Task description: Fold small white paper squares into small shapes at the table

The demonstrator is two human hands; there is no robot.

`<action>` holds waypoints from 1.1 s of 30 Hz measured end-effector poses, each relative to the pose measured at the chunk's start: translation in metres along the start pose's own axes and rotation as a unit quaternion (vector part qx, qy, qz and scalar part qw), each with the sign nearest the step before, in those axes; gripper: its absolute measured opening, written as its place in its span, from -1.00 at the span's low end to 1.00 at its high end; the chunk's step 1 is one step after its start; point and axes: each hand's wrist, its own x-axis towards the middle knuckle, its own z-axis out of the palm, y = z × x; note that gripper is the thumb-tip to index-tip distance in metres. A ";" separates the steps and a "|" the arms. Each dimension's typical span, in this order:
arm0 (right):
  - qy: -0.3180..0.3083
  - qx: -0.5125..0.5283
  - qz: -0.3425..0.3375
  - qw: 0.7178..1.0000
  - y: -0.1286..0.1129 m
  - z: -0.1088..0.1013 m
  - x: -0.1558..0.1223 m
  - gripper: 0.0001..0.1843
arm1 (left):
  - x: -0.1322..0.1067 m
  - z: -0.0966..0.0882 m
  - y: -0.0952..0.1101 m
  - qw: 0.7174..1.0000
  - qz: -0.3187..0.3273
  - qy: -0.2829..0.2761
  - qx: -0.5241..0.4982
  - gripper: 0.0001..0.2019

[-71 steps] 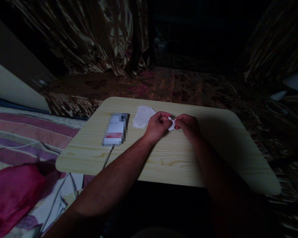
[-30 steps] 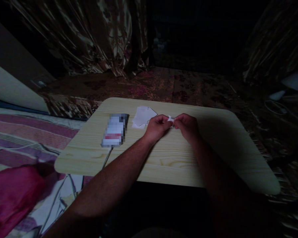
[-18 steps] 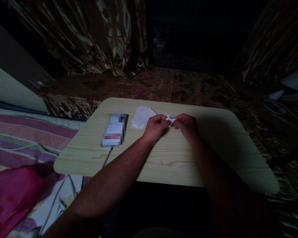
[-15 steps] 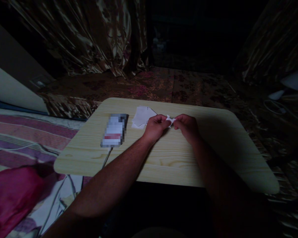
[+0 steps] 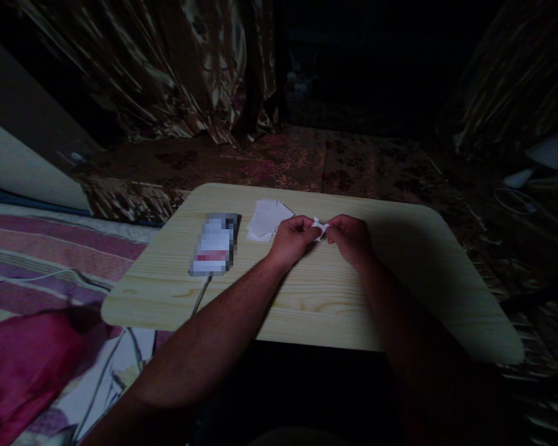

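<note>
A small folded piece of white paper (image 5: 320, 228) is pinched between my two hands above the middle of the table. My left hand (image 5: 293, 240) grips its left side with thumb and fingers. On its other side my right hand (image 5: 350, 236) holds it the same way. Parts of the paper are hidden behind my fingertips, and its exact shape is too small to make out. Just left of my left hand lie several loose sheets of white paper (image 5: 267, 218), overlapping on the tabletop.
The light wooden table (image 5: 307, 303) has rounded corners. A phone (image 5: 214, 244), blurred out, lies on its left part with a cable (image 5: 200, 296) running off the front edge. A striped bed (image 5: 41, 241) with a pink cloth (image 5: 28, 365) is at the left. Patterned curtains (image 5: 204, 68) hang behind.
</note>
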 end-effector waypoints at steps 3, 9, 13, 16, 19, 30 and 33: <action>-0.001 0.009 -0.006 1.000 0.002 0.000 0.001 -0.89 | 0.000 0.000 0.000 1.000 -0.001 -0.003 0.002 -0.81; -0.012 0.019 0.015 1.000 -0.005 -0.001 -0.002 -0.89 | 0.001 -0.001 0.000 1.000 0.000 -0.002 0.009 -0.80; -0.016 0.031 0.024 0.999 -0.007 -0.002 -0.003 -0.86 | 0.001 -0.001 0.000 1.000 -0.001 -0.002 0.004 -0.80; -0.015 0.023 0.024 0.999 -0.008 -0.002 -0.003 -0.85 | 0.000 -0.001 0.000 1.000 -0.001 -0.006 0.007 -0.81; -0.014 0.012 0.020 1.000 -0.007 -0.001 -0.002 -0.85 | 0.000 -0.001 -0.001 1.000 0.001 -0.008 0.016 -0.81; 0.004 -0.012 -0.024 1.000 0.010 0.002 0.003 -0.89 | 0.000 -0.002 -0.001 1.000 -0.002 -0.016 0.026 -0.80; -0.002 -0.006 -0.005 1.000 0.007 0.001 0.002 -0.87 | 0.000 -0.002 -0.001 0.999 0.001 -0.012 0.030 -0.80</action>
